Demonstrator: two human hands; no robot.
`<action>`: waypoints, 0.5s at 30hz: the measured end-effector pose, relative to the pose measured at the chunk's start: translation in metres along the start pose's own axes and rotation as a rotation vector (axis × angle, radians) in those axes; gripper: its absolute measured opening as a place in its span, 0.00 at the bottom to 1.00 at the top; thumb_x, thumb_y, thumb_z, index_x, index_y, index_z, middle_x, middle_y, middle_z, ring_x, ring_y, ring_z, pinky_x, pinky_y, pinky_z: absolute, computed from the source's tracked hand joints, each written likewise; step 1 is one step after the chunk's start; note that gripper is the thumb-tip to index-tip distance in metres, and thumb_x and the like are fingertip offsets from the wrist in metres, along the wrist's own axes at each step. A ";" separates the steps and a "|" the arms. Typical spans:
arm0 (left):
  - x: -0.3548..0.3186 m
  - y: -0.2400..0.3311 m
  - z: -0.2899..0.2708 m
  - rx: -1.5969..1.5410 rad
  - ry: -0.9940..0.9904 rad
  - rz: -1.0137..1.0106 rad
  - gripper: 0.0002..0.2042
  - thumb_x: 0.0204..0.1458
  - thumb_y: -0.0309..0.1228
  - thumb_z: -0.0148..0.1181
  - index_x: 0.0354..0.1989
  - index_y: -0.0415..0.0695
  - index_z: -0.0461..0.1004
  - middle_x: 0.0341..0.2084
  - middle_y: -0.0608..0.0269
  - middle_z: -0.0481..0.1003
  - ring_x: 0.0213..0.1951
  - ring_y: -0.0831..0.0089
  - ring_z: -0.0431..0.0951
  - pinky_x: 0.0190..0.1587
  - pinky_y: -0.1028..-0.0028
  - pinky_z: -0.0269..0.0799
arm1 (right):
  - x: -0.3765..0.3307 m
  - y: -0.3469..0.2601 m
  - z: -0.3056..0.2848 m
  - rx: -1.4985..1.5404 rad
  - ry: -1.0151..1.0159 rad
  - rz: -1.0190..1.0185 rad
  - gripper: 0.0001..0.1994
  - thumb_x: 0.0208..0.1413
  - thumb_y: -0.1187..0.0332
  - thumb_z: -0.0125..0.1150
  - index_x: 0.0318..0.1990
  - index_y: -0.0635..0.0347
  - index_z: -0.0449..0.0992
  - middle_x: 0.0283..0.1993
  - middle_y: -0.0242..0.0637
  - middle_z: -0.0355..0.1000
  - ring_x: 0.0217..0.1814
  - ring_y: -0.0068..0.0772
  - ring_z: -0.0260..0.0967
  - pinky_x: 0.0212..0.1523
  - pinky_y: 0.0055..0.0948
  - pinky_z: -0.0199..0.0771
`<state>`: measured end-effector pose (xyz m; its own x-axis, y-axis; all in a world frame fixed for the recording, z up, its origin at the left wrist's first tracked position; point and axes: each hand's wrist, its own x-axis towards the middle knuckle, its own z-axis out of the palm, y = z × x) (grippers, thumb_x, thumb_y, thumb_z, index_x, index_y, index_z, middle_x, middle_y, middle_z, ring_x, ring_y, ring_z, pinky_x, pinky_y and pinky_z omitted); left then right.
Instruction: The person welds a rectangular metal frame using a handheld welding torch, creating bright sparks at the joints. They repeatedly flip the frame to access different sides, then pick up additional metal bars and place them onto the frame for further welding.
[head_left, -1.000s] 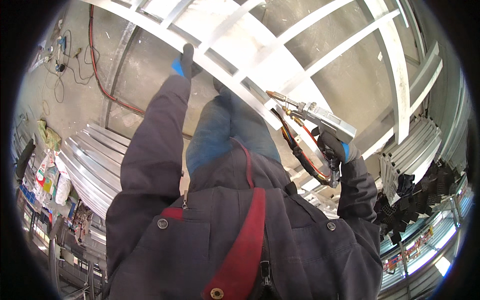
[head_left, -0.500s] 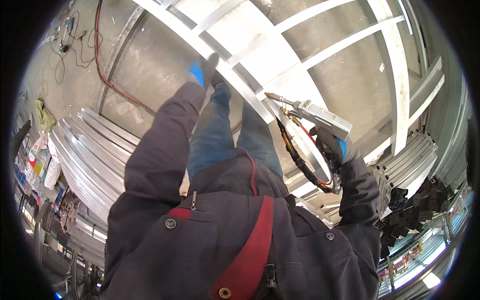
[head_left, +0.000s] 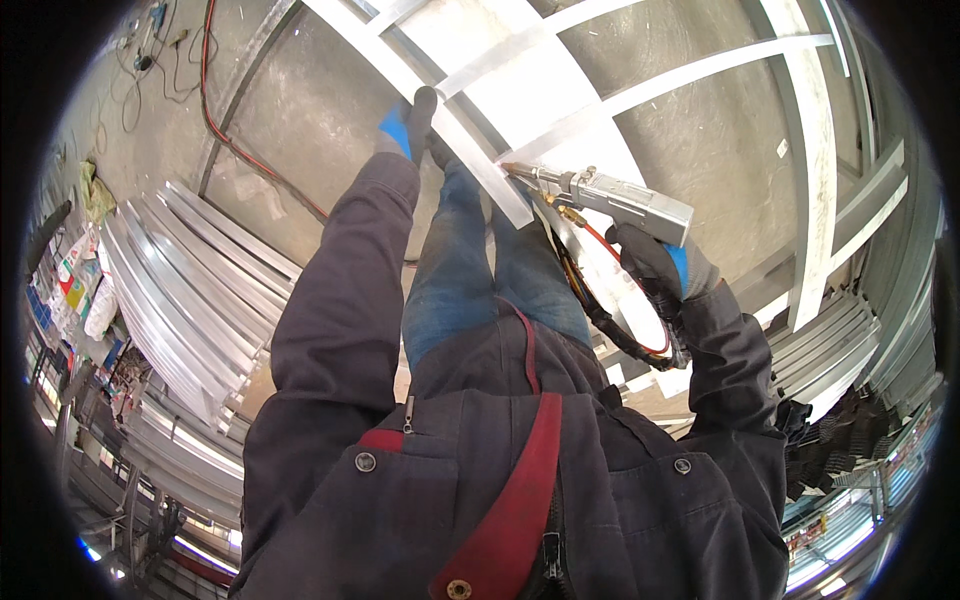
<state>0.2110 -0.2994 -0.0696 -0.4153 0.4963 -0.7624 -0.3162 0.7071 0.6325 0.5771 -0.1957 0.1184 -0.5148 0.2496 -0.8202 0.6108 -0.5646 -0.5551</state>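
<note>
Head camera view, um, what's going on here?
A person in a dark jacket grips a grey torch-like tool in the gloved right hand, its tip close to where a crosspiece meets a long metal bar. The gloved left hand is at the same bar's edge; whether it grips cannot be told. No flame shows.

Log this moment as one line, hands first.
Left hand: at metal rail, contact unclear | Right hand: gripping silver tool | Tool tip: close to rail | Metal strips: stacked, left
</note>
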 end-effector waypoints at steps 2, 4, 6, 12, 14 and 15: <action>-0.002 -0.002 0.001 -0.005 0.013 0.028 0.35 0.56 0.55 0.64 0.56 0.32 0.69 0.46 0.54 0.75 0.44 0.68 0.80 0.49 0.70 0.80 | 0.002 -0.002 0.002 0.032 0.003 -0.010 0.13 0.64 0.61 0.62 0.47 0.61 0.76 0.31 0.29 0.71 0.27 0.16 0.65 0.24 0.17 0.66; -0.003 -0.003 0.001 -0.011 0.029 0.072 0.35 0.56 0.54 0.65 0.58 0.32 0.69 0.47 0.54 0.75 0.44 0.69 0.80 0.49 0.71 0.80 | 0.003 -0.002 0.004 0.086 -0.008 -0.023 0.12 0.63 0.61 0.63 0.46 0.61 0.77 0.31 0.29 0.71 0.27 0.16 0.65 0.24 0.18 0.66; -0.004 -0.003 0.001 -0.064 0.005 0.046 0.36 0.56 0.54 0.65 0.59 0.31 0.68 0.48 0.54 0.75 0.45 0.69 0.80 0.49 0.72 0.80 | 0.003 -0.001 0.005 0.091 0.006 0.009 0.12 0.62 0.62 0.63 0.46 0.61 0.76 0.31 0.29 0.71 0.27 0.16 0.66 0.24 0.18 0.66; -0.002 -0.004 0.003 -0.117 -0.015 0.063 0.38 0.55 0.54 0.67 0.61 0.31 0.67 0.48 0.54 0.75 0.45 0.68 0.80 0.49 0.73 0.79 | 0.004 0.001 0.004 0.065 -0.002 0.011 0.13 0.62 0.61 0.63 0.46 0.61 0.76 0.31 0.30 0.72 0.29 0.17 0.69 0.25 0.18 0.68; -0.003 -0.003 0.002 -0.117 -0.012 0.071 0.38 0.55 0.54 0.67 0.60 0.31 0.67 0.48 0.54 0.75 0.45 0.68 0.80 0.49 0.73 0.79 | 0.004 0.001 0.005 0.051 -0.001 0.001 0.12 0.62 0.61 0.63 0.46 0.60 0.76 0.31 0.29 0.72 0.28 0.17 0.68 0.25 0.19 0.68; -0.003 -0.003 0.002 -0.106 -0.013 0.065 0.38 0.55 0.54 0.67 0.60 0.31 0.67 0.48 0.54 0.75 0.45 0.69 0.80 0.49 0.73 0.79 | 0.005 0.000 0.006 0.062 0.003 0.009 0.12 0.62 0.61 0.63 0.45 0.60 0.76 0.31 0.29 0.71 0.28 0.17 0.68 0.25 0.20 0.68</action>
<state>0.2146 -0.3021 -0.0697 -0.4266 0.5463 -0.7208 -0.3779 0.6164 0.6908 0.5715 -0.1992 0.1153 -0.5076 0.2469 -0.8255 0.5766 -0.6146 -0.5383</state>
